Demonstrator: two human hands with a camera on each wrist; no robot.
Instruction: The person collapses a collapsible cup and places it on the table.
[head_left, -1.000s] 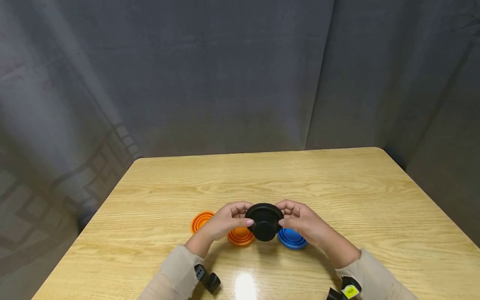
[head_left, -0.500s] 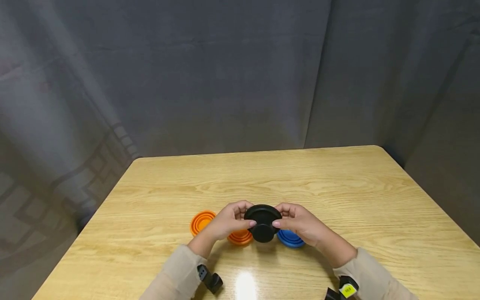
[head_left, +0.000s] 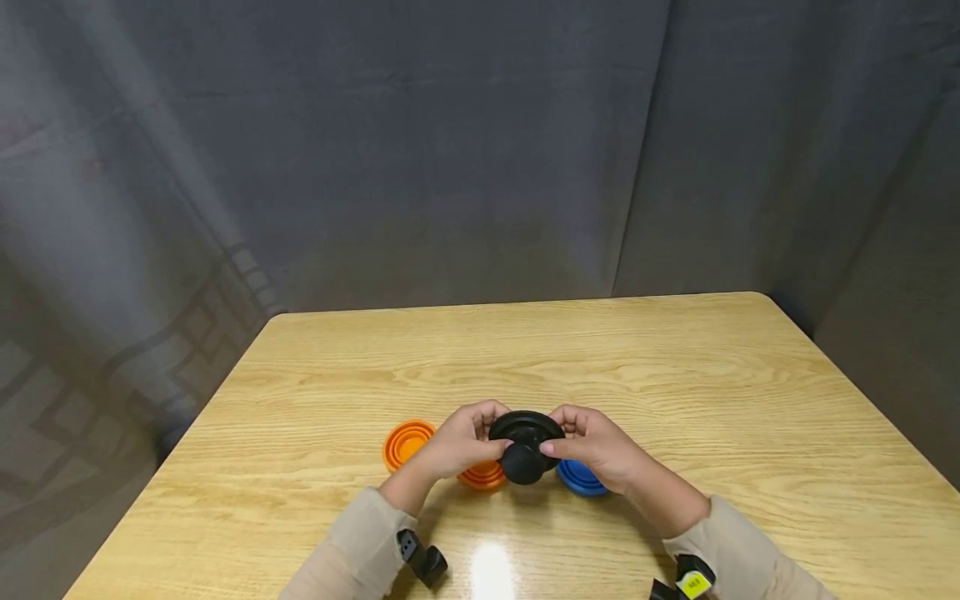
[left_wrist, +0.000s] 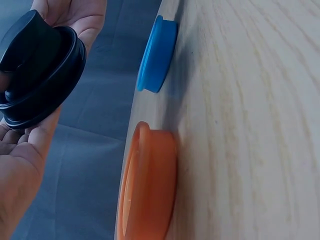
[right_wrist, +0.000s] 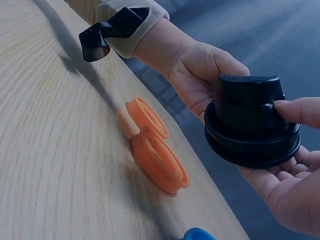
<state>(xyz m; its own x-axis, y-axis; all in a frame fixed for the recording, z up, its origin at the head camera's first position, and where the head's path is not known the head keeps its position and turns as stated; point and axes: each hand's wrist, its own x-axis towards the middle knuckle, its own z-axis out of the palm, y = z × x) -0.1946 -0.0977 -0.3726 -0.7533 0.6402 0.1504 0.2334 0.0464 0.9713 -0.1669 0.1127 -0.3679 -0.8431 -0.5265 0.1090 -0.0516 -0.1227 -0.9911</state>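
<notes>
A black collapsible cup (head_left: 523,465) is held above the table between both hands, its narrow base facing the head camera and its wide rim away. My left hand (head_left: 463,442) grips its left side, thumb at the base and fingers behind the rim. On the opposite side my right hand (head_left: 603,450) pinches it likewise, thumb pressing where the base meets the folds. In the right wrist view the cup's stepped wall (right_wrist: 250,107) stands out from the rim, with the base leaning a little. Parts of the rim are hidden by the thumbs.
Two flattened orange collapsible cups lie on the wooden table (head_left: 525,358): one (head_left: 407,442) left of the left hand, another (head_left: 482,476) partly under it. A blue flattened cup (head_left: 582,478) lies partly behind the right hand. Grey curtains (head_left: 450,167) hang behind the table.
Both thumbs have shifted inward against the black cup's base, the right one more. The base now tips slightly left and stands out more distinctly from the rim. The cups on the table stay put.
</notes>
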